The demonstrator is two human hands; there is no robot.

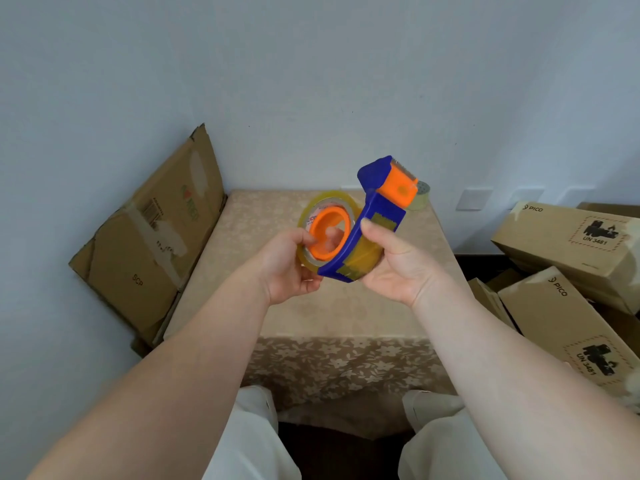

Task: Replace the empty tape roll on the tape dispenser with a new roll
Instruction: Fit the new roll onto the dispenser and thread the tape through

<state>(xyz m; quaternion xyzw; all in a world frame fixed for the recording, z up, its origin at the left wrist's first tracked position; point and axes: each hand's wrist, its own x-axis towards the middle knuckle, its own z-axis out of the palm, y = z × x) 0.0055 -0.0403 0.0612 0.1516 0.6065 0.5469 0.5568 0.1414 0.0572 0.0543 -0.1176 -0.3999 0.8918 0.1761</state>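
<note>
I hold a blue tape dispenser with an orange cutter head above the table. A clear yellowish tape roll sits around its orange hub. My left hand grips the roll's lower left edge, with fingertips inside the hub. My right hand clasps the dispenser's blue frame from the right, thumb on its side. An almost empty tape roll lies on the far right of the table, partly hidden behind the cutter head.
The small table has a beige floral cloth. A flattened cardboard box leans on the wall at left. Several PICO cartons are stacked at right. My legs in pale trousers show below the table's front edge.
</note>
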